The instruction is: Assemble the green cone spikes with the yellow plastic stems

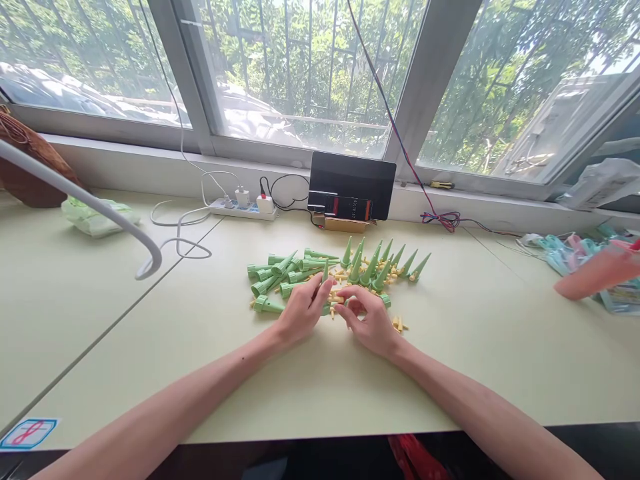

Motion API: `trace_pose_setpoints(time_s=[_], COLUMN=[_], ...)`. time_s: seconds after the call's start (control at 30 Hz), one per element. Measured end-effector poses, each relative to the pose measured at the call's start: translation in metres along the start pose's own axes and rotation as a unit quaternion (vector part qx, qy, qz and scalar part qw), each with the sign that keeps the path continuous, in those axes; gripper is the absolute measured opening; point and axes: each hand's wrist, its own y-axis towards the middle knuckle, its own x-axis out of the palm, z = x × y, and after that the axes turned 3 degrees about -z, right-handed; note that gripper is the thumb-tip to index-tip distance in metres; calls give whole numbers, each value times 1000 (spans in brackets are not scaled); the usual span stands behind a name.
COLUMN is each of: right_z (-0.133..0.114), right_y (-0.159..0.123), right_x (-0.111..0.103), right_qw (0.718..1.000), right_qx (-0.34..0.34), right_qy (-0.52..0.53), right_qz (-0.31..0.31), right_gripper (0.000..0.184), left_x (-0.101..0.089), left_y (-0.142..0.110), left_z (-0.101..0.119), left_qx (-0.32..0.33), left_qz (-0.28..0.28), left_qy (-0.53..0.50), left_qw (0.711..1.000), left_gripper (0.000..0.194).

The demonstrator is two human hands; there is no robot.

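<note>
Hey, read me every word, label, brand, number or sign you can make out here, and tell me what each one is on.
Sticker at the table's near left corner: a red looping mark, perhaps "8", but I can't be sure.
Phone screen: small characters, too small to read reliably.
Plastic packet at the right: any print is too blurred to read.

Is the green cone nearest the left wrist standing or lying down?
Lying down: the green cone stretches sideways along the table, its wide ribbed end facing away from the left hand.
</note>
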Motion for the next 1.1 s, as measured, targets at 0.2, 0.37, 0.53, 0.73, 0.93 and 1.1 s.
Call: trace_pose_setpoints(time_s=[0.2,0.37,0.53,0.73,0.93,1.1], right_z=[2,1,0,0,-1,-1], right_y=[0,0,2,3,1,1], right_x=[0,0,-1,-1,1,1], right_qw=[1000,1000,999,999,1000,1000], right_qx=[-10,-4,1,-1,16,2], right_qy=[0,-6,-31,-37,2,9], right_qz=[-2,-9,-15,-25,-4,-6], right_gripper=[13,23,39,46,26,20], left_x=[1,1,1,0,0,0], left_y=[-1,-2,-3,-2,0,0], left_z=[-3,-2,-1,-1,0,-1], left_qx=[27,26,30,28,-1,-3], left_qz=[-15,-28,-27,-34,-1,-8], left_qy=[6,14,22,27,-5,-9], left_qw=[999,999,999,999,1000,1000], left_gripper=[40,40,42,41,42,41])
